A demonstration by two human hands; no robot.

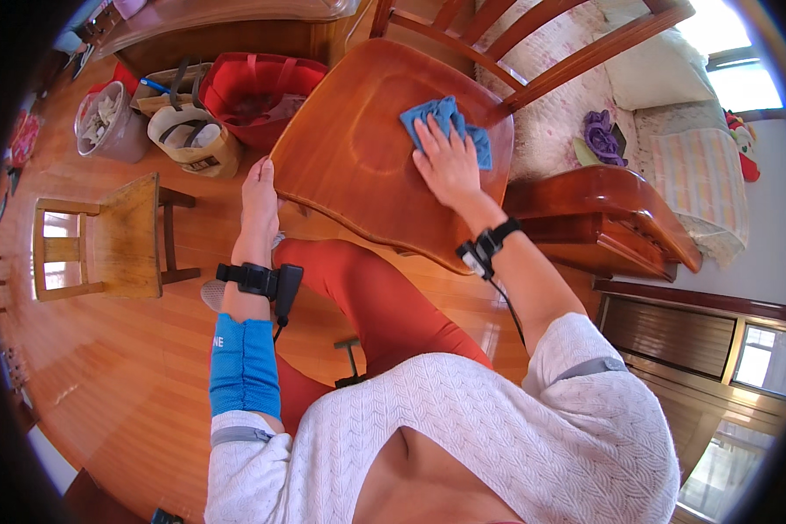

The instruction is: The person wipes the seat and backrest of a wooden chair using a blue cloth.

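A reddish-brown wooden chair (340, 164) with a slatted back stands before me, its glossy seat facing up. My right hand (447, 157) lies palm down on a crumpled blue cloth (455, 110), pressing it against the right part of the seat. The fingers are slightly spread, and some of the cloth sticks out beyond them. My left hand (260, 193) holds the seat's edge at its left corner, fingertips on the rim; part of its grip is hidden from above.
Left of the chair stand a red bag (236, 85), a beige tote bag (193, 147) and a waste bin (118, 128). A small wooden chair (128, 242) is nearer on the plank floor (131, 367). A sofa's wooden armrest (583, 190) lies close on the right, with a purple item (604, 137) behind.
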